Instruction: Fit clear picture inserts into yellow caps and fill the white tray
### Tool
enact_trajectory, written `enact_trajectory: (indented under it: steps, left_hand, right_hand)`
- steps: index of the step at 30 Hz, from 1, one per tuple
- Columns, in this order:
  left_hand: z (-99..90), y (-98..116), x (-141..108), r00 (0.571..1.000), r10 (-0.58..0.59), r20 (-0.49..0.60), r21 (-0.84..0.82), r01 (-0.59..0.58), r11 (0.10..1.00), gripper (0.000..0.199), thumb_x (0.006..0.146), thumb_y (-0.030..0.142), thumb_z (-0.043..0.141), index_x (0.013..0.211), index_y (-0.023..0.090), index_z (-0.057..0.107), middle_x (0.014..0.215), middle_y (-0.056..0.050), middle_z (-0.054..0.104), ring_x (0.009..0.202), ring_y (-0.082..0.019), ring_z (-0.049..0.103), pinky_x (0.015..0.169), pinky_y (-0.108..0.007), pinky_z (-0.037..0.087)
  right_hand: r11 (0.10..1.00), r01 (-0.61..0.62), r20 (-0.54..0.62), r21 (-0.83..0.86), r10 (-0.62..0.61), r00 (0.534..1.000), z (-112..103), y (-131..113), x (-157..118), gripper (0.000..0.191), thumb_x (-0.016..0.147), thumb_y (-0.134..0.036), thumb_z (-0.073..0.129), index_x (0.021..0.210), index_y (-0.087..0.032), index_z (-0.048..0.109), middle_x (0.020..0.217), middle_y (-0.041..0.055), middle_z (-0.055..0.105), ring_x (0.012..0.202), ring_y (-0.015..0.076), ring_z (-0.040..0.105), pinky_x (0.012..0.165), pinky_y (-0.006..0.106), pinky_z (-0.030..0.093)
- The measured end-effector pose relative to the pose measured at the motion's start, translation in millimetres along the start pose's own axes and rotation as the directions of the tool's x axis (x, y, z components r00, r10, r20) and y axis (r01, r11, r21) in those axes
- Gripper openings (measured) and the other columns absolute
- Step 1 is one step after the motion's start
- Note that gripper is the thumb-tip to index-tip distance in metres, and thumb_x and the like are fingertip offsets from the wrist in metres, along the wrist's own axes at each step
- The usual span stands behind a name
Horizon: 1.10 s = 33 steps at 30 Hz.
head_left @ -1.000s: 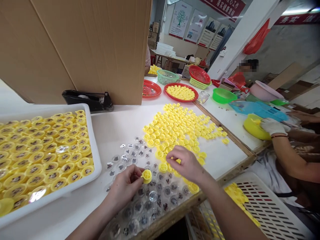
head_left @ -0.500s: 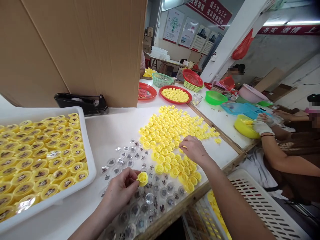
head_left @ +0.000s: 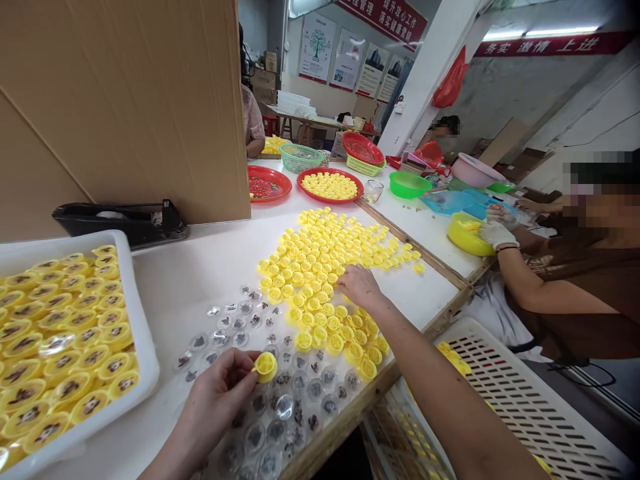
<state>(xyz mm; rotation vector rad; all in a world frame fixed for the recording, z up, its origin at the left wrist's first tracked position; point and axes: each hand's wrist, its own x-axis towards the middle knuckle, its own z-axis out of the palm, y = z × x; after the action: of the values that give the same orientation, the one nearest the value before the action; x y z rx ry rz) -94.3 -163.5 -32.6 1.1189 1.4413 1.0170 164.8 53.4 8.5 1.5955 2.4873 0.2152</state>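
Observation:
My left hand [head_left: 225, 393] pinches a small round yellow cup [head_left: 265, 367] by its tab, above clear discs [head_left: 300, 381] with small printed figures. My right hand [head_left: 359, 287] has its fingers drawn together at the edge of the spread of yellow cups [head_left: 313, 257]; what its fingertips hold, if anything, is hidden. At the left, a white tray [head_left: 145, 353] holds rows of yellow cups with pictures on top.
A tall cardboard sheet [head_left: 150, 100] and a black tape dispenser [head_left: 120, 223] stand behind the tray. Red plates [head_left: 330, 199] lie farther back. At right, a gloved person works over a yellow basin [head_left: 467, 241], beside a white crate [head_left: 540, 400].
The view has turned to the right, so things on the table sit farther left. My left hand still holds the yellow cup, and my right hand remains by the cups.

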Motion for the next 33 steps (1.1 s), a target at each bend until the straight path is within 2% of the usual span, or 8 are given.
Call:
enact_trajectory:
  steps: [9, 13, 18, 23, 33]
  left_hand:
    - [-2.7, 1, 1, 0.999, 0.003, -0.035, 0.001, -0.003, 1.000, 0.027, 0.075, 0.045, 0.064, 0.073, 0.019, 0.056, 0.108, -0.010, 0.066, 0.094, -0.025, 0.063, 0.077, -0.031, 0.051]
    - [-4.0, -2, 1, 1.000, 0.008, -0.020, 0.004, -0.008, 1.000, 0.028, 0.075, 0.045, 0.063, 0.073, 0.019, 0.055, 0.109, -0.010, 0.065, 0.096, -0.025, 0.062, 0.079, -0.031, 0.050]
    - [-3.4, 0, 2, 1.000, 0.011, -0.024, 0.018, -0.010, 1.000, 0.030, 0.074, 0.047, 0.063, 0.073, 0.019, 0.055, 0.109, -0.011, 0.065, 0.093, -0.025, 0.063, 0.078, -0.032, 0.051]
    - [-2.9, 3, 2, 0.999, 0.003, -0.041, 0.024, -0.002, 1.000, 0.035, 0.071, 0.051, 0.065, 0.071, 0.018, 0.055, 0.107, -0.012, 0.066, 0.091, -0.025, 0.063, 0.079, -0.033, 0.052]
    - [-0.8, 11, -1, 0.998, -0.022, -0.059, 0.047, 0.025, 0.999, 0.040, 0.066, 0.057, 0.066, 0.069, 0.019, 0.055, 0.105, -0.011, 0.068, 0.091, -0.026, 0.064, 0.077, -0.033, 0.053]
  right_hand:
    - [0.985, -0.171, -0.136, -0.003, 0.169, 0.976, 13, -16, -6, 0.020, 0.091, -0.031, 0.054, 0.104, -0.017, 0.060, 0.110, 0.0065, 0.059, 0.098, 0.0203, 0.056, 0.084, 0.041, 0.047]
    - [0.994, -0.108, -0.173, 0.011, 0.108, 0.979, 7, -13, -5, 0.022, 0.090, -0.028, 0.053, 0.110, -0.019, 0.057, 0.112, 0.0060, 0.056, 0.101, 0.0215, 0.054, 0.085, 0.042, 0.045]
    - [1.000, -0.014, -0.148, 0.012, 0.015, 0.989, 4, -9, 3, 0.023, 0.090, -0.032, 0.055, 0.108, -0.019, 0.059, 0.114, 0.0065, 0.056, 0.102, 0.0215, 0.054, 0.086, 0.041, 0.045]
    - [1.000, -0.028, -0.130, -0.014, 0.026, 0.991, 6, -4, 4, 0.024, 0.090, -0.032, 0.055, 0.109, -0.018, 0.059, 0.115, 0.0072, 0.057, 0.101, 0.0212, 0.056, 0.086, 0.042, 0.047]
    - [0.995, -0.080, -0.109, -0.056, 0.073, 0.991, 7, 10, -15, 0.023, 0.090, -0.032, 0.055, 0.108, -0.017, 0.059, 0.114, 0.0073, 0.058, 0.100, 0.0209, 0.057, 0.085, 0.042, 0.048]
